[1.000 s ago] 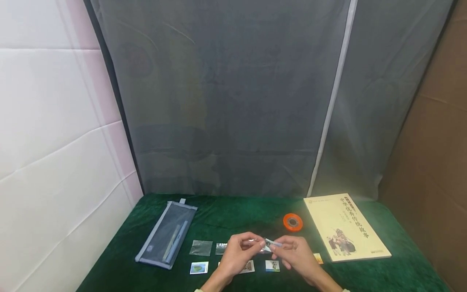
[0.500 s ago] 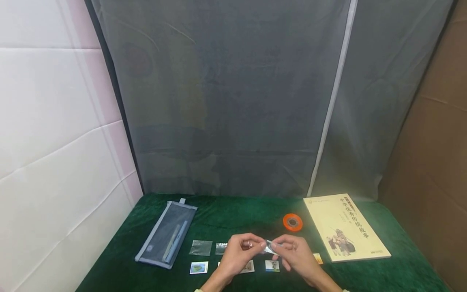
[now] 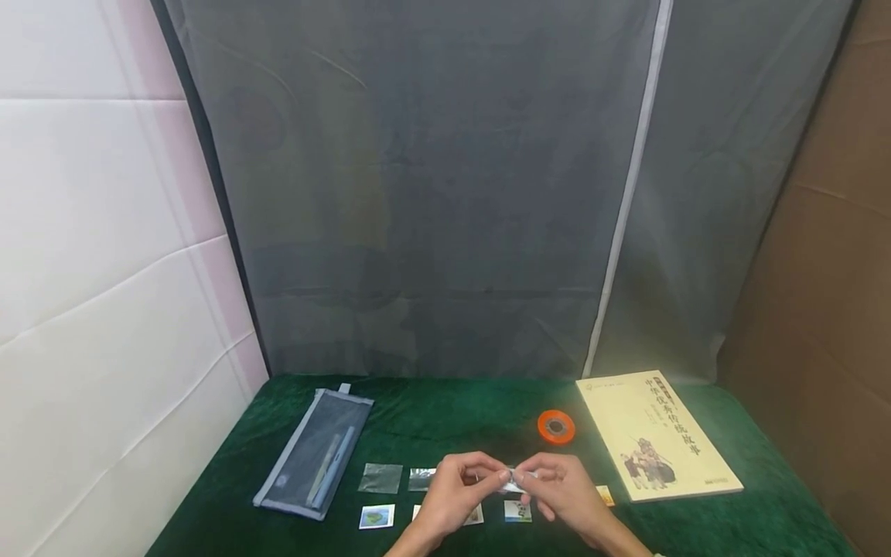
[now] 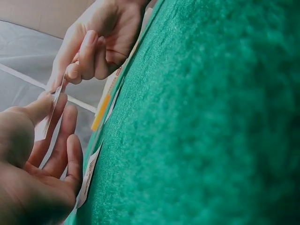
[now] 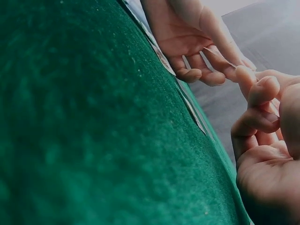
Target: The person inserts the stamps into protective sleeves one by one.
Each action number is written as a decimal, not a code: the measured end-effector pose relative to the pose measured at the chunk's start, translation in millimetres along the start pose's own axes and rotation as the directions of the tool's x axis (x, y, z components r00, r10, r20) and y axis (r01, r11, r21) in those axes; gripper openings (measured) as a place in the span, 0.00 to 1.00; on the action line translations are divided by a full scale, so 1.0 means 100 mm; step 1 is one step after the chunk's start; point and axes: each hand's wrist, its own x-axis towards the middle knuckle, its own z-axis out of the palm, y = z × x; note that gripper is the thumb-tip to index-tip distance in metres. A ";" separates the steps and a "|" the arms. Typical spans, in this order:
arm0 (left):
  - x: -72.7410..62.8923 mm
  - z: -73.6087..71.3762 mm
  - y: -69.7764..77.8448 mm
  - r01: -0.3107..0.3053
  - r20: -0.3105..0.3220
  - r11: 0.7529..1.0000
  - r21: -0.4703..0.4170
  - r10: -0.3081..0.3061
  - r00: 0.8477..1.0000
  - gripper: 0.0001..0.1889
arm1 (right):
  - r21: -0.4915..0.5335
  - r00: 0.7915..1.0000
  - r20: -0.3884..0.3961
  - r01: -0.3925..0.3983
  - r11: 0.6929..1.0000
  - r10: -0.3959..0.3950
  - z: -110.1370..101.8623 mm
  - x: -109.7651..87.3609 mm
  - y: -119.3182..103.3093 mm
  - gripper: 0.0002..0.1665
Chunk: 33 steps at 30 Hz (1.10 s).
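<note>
Between both hands, a small clear plastic sleeve [image 3: 512, 487] is held up off the green cloth. My left hand [image 3: 454, 495] pinches one side between thumb and forefinger, its other fingers loosely bent. Thumb and index finger of my right hand [image 3: 565, 493] pinch the other side, the fingertips of both hands nearly meeting. In the left wrist view the sleeve [image 4: 43, 127] looks thin and see-through; most of it is covered by fingers. A small picture stamp [image 3: 517, 510] lies just below the hands, and another stamp [image 3: 476, 516] is partly hidden by the left hand.
Left of the hands lie a stamp [image 3: 377, 516] and clear sleeves [image 3: 380, 478]. A mesh zip pouch [image 3: 295, 472] with pens is further left. An orange round disc [image 3: 556, 426], a yellow book [image 3: 657, 441] and a small yellow stamp [image 3: 605, 495] lie to the right.
A white-blue piece that stuck up at an angle by the right fingertips has come down between the fingers. The fingertips have drawn closer together; the head view has shifted slightly.
</note>
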 end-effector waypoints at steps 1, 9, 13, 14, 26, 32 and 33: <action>0.00 0.00 -0.01 0.002 0.002 1.000 -0.002 -0.002 1.000 0.08 | -0.001 1.000 -0.003 -0.005 1.000 0.005 0.00 0.00 0.00 0.12; 0.01 0.00 0.00 0.053 -0.033 0.998 -0.040 -0.054 0.998 0.10 | 0.055 0.998 -0.058 0.021 0.998 -0.017 0.02 0.01 -0.01 0.13; 0.02 -0.01 0.01 0.077 -0.022 0.996 -0.050 -0.078 0.997 0.11 | 0.039 0.998 -0.058 0.024 0.999 -0.022 0.02 0.01 -0.01 0.13; 0.02 -0.02 0.01 0.081 -0.026 0.995 -0.050 -0.082 0.996 0.11 | 0.039 0.998 -0.055 0.029 0.999 -0.027 0.03 0.01 -0.01 0.13; 0.01 -0.02 0.05 0.075 0.006 0.989 -0.129 -0.075 0.997 0.13 | 0.037 0.996 -0.059 0.071 0.997 -0.069 0.06 0.01 -0.01 0.12; 0.01 -0.02 0.03 0.067 0.014 0.990 -0.125 -0.065 0.998 0.14 | 0.045 0.993 -0.115 0.045 0.998 -0.040 0.06 0.02 -0.01 0.12; 0.01 -0.02 0.03 0.070 0.013 0.990 -0.125 -0.068 0.998 0.14 | 0.046 0.993 -0.112 0.047 0.998 -0.042 0.06 0.02 -0.01 0.12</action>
